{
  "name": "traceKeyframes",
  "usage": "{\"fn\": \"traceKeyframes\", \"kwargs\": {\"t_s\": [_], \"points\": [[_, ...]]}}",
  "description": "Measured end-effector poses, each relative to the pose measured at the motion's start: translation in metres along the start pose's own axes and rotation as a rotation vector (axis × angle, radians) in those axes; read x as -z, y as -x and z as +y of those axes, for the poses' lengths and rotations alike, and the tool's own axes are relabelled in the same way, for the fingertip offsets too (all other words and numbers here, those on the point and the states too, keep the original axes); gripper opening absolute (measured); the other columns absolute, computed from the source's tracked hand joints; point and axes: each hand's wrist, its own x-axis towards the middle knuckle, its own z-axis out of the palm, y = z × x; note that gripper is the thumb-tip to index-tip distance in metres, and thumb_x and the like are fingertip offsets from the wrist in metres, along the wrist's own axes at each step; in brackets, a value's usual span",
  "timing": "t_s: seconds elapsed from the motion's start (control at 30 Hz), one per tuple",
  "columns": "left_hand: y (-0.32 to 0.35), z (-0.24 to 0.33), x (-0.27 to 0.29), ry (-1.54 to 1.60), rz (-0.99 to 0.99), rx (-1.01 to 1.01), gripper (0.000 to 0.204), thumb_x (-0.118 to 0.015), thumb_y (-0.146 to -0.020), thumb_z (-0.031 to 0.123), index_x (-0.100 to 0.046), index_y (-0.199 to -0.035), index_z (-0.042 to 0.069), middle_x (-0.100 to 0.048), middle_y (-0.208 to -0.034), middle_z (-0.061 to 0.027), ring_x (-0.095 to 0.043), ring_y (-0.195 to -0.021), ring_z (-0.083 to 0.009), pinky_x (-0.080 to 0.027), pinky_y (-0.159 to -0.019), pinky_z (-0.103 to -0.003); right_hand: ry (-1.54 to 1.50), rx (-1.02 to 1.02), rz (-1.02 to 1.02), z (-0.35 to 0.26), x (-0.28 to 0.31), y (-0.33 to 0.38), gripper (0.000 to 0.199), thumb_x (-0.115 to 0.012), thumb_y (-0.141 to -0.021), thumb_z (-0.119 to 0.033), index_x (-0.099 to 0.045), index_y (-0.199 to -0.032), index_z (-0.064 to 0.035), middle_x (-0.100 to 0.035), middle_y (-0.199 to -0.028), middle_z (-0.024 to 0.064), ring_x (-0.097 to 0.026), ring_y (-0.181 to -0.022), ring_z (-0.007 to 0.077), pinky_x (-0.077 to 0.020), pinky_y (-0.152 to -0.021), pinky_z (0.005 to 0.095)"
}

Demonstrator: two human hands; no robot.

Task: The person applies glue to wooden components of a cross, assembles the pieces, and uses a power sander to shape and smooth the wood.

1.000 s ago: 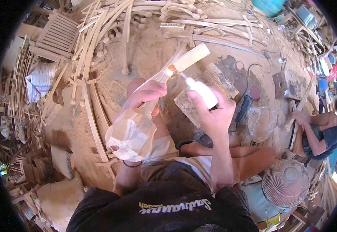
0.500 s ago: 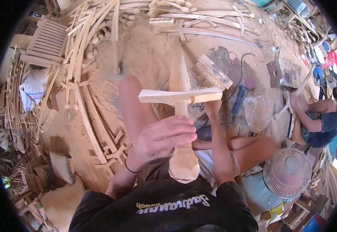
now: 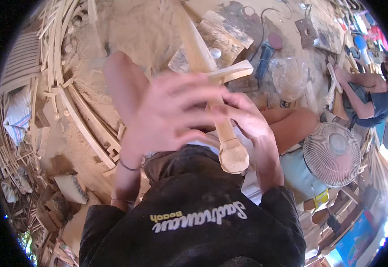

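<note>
Pale cross-shaped wooden piece (image 3: 223, 129), faceted end, right hand (image 3: 251, 124) fingers wrapped round, left hand (image 3: 167, 111) blurred, grip unclear

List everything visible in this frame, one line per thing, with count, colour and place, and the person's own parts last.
wooden cross-shaped piece: one, pale wood, centre, held close to the camera
power tool: one, dark blue, sandy floor at upper right
plastic bag: one, clear, right of the tool
fan: one, white, floor at right
curved wooden strips: many, pale, piled at left
co-worker: one, dark top, seated far right
left hand: one, blurred, over the piece
right hand: one, gripping the shaft
</note>
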Motion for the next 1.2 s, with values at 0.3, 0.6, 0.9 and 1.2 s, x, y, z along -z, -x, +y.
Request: {"fn": "traceKeyframes", "kwargs": {"t_s": [0.3,0.6,0.9,1.2], "points": [[-0.005,-0.143,0.000,0.980,0.559,0.984,0.064,-0.043,-0.108,0.056,-0.055,-0.144,0.004,-0.065,-0.135,-0.0167,-0.060,-0.129,-0.0300,-0.046,-0.112,-0.043,0.324,0.038,-0.271,-0.038,0.000,0.035,0.038,-0.075,-0.096,-0.015,-0.068,-0.129,0.0023,-0.074,-0.120,0.0087,-0.068,-0.108,0.0148,-0.0530,-0.097,0.0315],[-0.085,-0.082,0.017,1.475,0.602,0.312,0.067,-0.056,-0.099,0.068,-0.058,-0.118,0.004,-0.045,-0.083,0.0034,-0.042,-0.063,-0.0086,-0.037,-0.057,-0.023,0.245,0.037,-0.252,0.029,0.037,-0.068,0.037,-0.070,-0.097,-0.011,-0.062,-0.132,0.0011,-0.070,-0.123,0.0061,-0.063,-0.116,0.0161,-0.0488,-0.103,0.0328],[-0.110,-0.014,0.035,0.766,0.718,0.376,0.069,-0.078,-0.087,0.062,-0.067,-0.106,-0.004,-0.072,-0.083,-0.0095,-0.070,-0.073,-0.0160,-0.053,-0.062,-0.029,0.059,0.071,-0.163,0.058,0.030,-0.097,0.049,-0.065,-0.095,0.001,-0.055,-0.143,-0.0011,-0.062,-0.141,0.0084,-0.058,-0.132,0.0201,-0.0455,-0.113,0.0378],[-0.104,-0.021,0.047,0.897,0.734,0.314,0.056,-0.075,-0.096,0.046,-0.064,-0.120,-0.003,-0.067,-0.086,-0.0034,-0.061,-0.069,-0.0074,-0.046,-0.059,-0.022,0.378,0.298,0.001,0.037,0.008,-0.099,0.042,-0.064,-0.097,-0.002,-0.058,-0.139,-0.0003,-0.066,-0.133,0.0105,-0.062,-0.123,0.0194,-0.0511,-0.104,0.0370]]}}
